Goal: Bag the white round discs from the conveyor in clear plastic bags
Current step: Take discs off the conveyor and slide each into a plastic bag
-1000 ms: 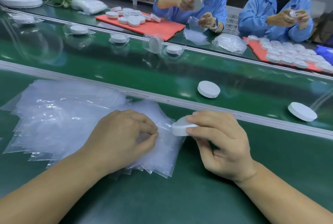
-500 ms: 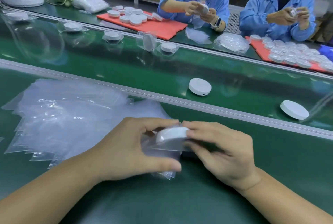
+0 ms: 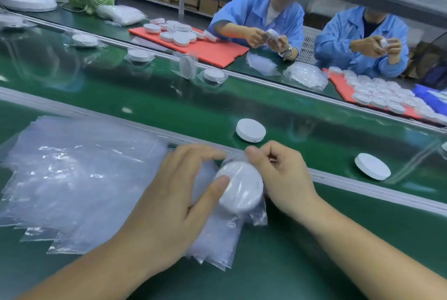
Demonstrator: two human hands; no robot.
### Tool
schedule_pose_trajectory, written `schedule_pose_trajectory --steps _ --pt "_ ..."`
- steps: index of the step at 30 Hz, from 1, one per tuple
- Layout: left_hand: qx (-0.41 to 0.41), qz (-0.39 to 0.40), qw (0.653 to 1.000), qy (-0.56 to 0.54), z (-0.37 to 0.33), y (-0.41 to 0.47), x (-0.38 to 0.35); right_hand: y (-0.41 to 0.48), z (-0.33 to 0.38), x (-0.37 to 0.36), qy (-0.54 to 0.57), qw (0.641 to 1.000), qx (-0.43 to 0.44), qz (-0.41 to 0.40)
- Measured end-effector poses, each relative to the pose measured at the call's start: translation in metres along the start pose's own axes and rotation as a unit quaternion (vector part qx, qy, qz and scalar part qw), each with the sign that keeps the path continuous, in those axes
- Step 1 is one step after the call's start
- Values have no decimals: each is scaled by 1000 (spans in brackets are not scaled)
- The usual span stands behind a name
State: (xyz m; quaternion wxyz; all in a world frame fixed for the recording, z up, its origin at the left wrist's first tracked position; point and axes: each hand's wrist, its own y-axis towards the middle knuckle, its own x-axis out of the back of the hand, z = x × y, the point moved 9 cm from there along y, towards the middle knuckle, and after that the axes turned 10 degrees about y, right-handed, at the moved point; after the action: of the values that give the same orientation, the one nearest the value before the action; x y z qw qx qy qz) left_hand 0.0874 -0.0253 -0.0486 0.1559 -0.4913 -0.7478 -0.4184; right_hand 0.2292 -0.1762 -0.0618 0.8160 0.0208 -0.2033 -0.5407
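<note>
Half a second ago the disc (image 3: 242, 186) sat at the mouth of the clear bag (image 3: 258, 218). It is now inside the bag, face tilted up, over the near tabletop (image 3: 314, 263) just short of the conveyor (image 3: 169, 106) rail.

At far left, the stack of spare bags (image 3: 72, 179) lies fanned out flat. Beside it, the left hand (image 3: 174, 203) holds the bagged disc, thumb pressed on its face through the film and fingers arched over the top. Just right of the disc, the right hand (image 3: 283, 179) pinches the film at the bag's upper edge, fingers curled in. Beyond the rail a loose disc (image 3: 250, 129) and, further right, a second loose disc (image 3: 372, 166) lie on the belt.

The disc looks rigid, light and smooth. The film is thin, limp and likely slippery, so gripping the disc by its rim through the plastic and the bag by its open edge seems safest. No writing is legible on disc or bag, and any printing on the cartons behind is too blurred to read.
</note>
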Motion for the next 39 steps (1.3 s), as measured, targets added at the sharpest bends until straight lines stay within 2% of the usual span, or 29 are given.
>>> schedule_pose_trajectory --steps 2,4,5,7,8,10,11,13,15,17,18,20,22,24,28,32,34,36,39 --pt "-81 30 981 172 -1 1 3 47 -19 23 -45 994 -26 -92" --pt "-109 113 962 225 9 0 -6 97 -44 50 21 977 -102 -188" --pt "-121 151 955 225 12 -3 -11 118 -57 58 43 966 -145 -212" --pt "-147 190 941 238 10 -8 -20 151 -74 55 -31 966 -194 -165" --pt "-158 190 936 249 9 -8 -23 160 -80 43 -112 968 -202 -101" --pt "-172 188 933 254 4 -7 -26 155 -89 6 -256 946 -197 26" --pt "-177 190 933 248 3 -8 -27 150 -90 -10 -300 937 -169 51" --pt "-188 185 934 241 1 -10 -28 141 -76 -30 -322 944 -65 21" --pt "-188 173 936 243 -1 -10 -28 133 -59 -36 -304 953 0 -19" --pt "-169 165 942 239 0 -10 -28 124 -50 -33 -267 964 2 -21" --pt "-157 162 945 235 1 -10 -29 118 -45 -29 -222 975 -11 -23" --pt "-127 162 955 215 6 -10 -30 95 -41 -16 -58 994 -67 -56" --pt "-99 164 963 189 14 -10 -30 58 -40 -4 110 978 -154 -87" --pt "-83 187 965 163 21 -11 -32 18 -36 6 199 958 -192 -79" --pt "-87 224 960 145 23 -12 -36 -47 -30 37 109 979 -143 -92" --pt "-101 239 953 157 22 -14 -37 -61 -44 47 151 965 -162 -139" --pt "-100 216 959 154 18 -12 -34 -56 -44 44 155 964 -171 -128" --pt "-64 189 974 110 19 -10 -26 -54 -42 42 151 969 -156 -117" --pt "-52 207 974 82 22 -10 -25 -56 -42 38 140 977 -136 -88"
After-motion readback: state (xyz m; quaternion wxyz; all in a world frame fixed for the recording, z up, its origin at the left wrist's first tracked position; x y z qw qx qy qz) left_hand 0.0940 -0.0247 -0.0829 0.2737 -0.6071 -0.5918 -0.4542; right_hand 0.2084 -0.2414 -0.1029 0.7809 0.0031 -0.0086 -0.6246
